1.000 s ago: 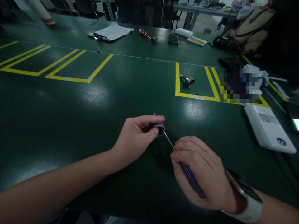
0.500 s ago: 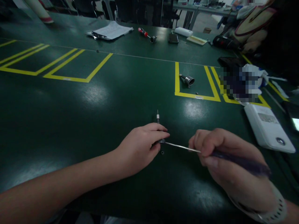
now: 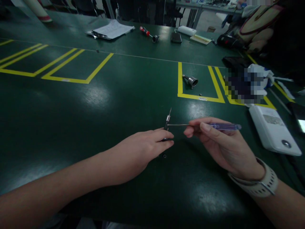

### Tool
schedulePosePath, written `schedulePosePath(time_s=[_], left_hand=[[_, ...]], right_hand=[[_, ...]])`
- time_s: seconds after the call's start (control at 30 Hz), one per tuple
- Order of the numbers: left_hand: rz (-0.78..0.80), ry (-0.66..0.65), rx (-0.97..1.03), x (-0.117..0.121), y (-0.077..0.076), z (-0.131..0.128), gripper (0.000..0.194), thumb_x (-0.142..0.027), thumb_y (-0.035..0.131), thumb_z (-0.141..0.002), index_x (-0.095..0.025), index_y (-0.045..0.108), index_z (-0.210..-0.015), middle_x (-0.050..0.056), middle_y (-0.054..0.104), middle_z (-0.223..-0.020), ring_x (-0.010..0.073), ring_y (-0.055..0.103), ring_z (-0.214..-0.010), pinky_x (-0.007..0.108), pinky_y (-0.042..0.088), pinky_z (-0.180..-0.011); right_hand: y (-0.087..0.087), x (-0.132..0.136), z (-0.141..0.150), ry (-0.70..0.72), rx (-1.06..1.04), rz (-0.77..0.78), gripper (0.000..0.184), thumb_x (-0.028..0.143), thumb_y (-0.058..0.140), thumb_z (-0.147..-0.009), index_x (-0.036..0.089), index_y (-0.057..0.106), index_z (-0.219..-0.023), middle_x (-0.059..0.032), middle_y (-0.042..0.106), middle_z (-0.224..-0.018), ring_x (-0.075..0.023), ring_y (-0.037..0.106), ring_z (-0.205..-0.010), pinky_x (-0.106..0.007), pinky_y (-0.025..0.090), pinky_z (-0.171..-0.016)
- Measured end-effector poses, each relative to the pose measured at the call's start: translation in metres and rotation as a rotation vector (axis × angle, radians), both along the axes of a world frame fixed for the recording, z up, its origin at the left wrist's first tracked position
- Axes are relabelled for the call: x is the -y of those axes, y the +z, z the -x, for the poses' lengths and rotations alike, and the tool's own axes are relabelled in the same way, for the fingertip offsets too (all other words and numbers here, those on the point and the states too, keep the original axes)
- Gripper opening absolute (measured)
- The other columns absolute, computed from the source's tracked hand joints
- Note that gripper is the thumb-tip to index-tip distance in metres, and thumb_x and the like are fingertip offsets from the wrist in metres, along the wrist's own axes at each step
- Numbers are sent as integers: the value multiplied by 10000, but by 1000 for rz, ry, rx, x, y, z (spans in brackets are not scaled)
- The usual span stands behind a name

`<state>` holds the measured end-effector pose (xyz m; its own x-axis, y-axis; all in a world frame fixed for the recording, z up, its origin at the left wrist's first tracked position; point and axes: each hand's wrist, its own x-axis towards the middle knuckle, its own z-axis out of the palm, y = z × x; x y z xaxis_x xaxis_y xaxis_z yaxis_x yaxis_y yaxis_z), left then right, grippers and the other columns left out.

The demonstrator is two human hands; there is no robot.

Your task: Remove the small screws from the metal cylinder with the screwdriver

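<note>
My left hand (image 3: 152, 143) is closed on a slim dark tool (image 3: 168, 118) with a silver collar and a thin pointed tip. The tool points away from me, leaning slightly right; its near end is mostly hidden under my fingers. My right hand (image 3: 221, 144) grips a screwdriver (image 3: 220, 126) with a clear purple handle. Its thin shaft runs left, and the end meets or passes close to the dark tool just behind the collar; I cannot tell if they touch. A small dark nut-like ring (image 3: 164, 156) lies on the table beneath my left hand.
A metal cup-shaped part (image 3: 191, 81) and a tiny piece (image 3: 200, 94) lie inside a yellow-taped box. A white device (image 3: 274, 130) lies at the right. Farther back are a clipboard with papers (image 3: 111, 30), a red-handled tool (image 3: 145, 31) and a black case (image 3: 176, 38).
My right hand has moved up and away from me, bringing the screwdriver's end from beside my left fingers to near the collar. The dark tool has tilted to the right.
</note>
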<state>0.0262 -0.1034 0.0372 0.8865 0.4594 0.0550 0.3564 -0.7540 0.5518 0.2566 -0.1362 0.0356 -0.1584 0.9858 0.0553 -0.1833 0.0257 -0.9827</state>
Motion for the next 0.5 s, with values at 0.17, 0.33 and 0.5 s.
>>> schedulePosePath(time_s=[0.17, 0.33, 0.5], left_hand=[[-28, 14, -6, -6, 2, 1, 466, -31, 423, -819, -234, 572, -1211, 55, 561, -1294, 197, 527, -1179, 322, 425, -983], [213, 248, 159, -21, 6, 1, 367, -87, 569, -768, -242, 659, -1088, 37, 626, -1199, 206, 581, -1095, 352, 465, -940], [893, 712, 480, -23, 20, 3, 327, -163, 725, -673, -197, 694, -997, 52, 717, -1003, 206, 661, -934, 321, 519, -867]], right_hand=[[-5, -3, 4, -137, -15, 39, 166, 302, 570, -864, 180, 656, -791, 11, 620, -622, -110, 608, -609, -247, 537, -630], [-5, 0, 9, -24, 52, 120, 171, 326, 625, -828, 166, 600, -772, 18, 600, -608, -113, 590, -611, -256, 514, -654], [-4, 15, 10, 160, 240, 190, 210, 366, 505, -904, 187, 582, -825, -10, 665, -728, -147, 638, -767, -305, 494, -784]])
